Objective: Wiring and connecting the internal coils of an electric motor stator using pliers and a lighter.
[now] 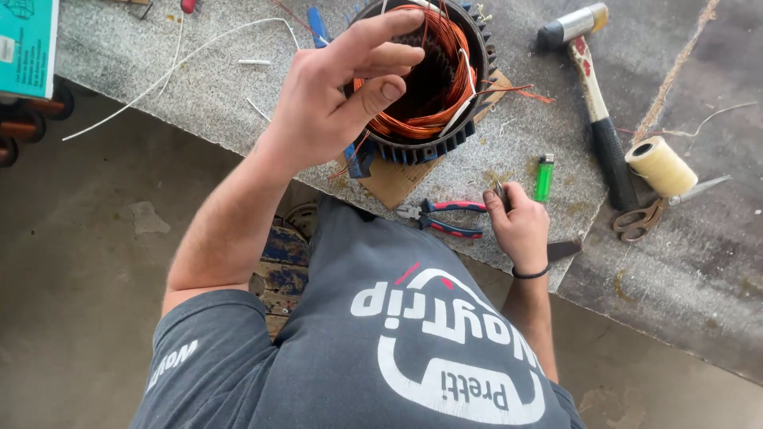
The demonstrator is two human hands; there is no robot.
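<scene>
- Soft, even daylight is falling over the scene, neither dim nor harsh.
- The stator (429, 75) is casting only a faint shadow on the stone slab (517, 135) just below it.
- To the right of the stator, the hammer (592, 87) is showing a small glare on its metal head.
- The left hand (342, 87), raised in front of the stator, is looking slightly soft; the stator itself is staying sharp.
- Far from the stator, the edges are bending with wide-lens distortion.

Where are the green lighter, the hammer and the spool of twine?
green lighter (544, 178): head view, middle of its upright body.
hammer (594, 95): head view, on the handle below the metal head.
spool of twine (661, 165): head view, on the wound pale thread.
</scene>
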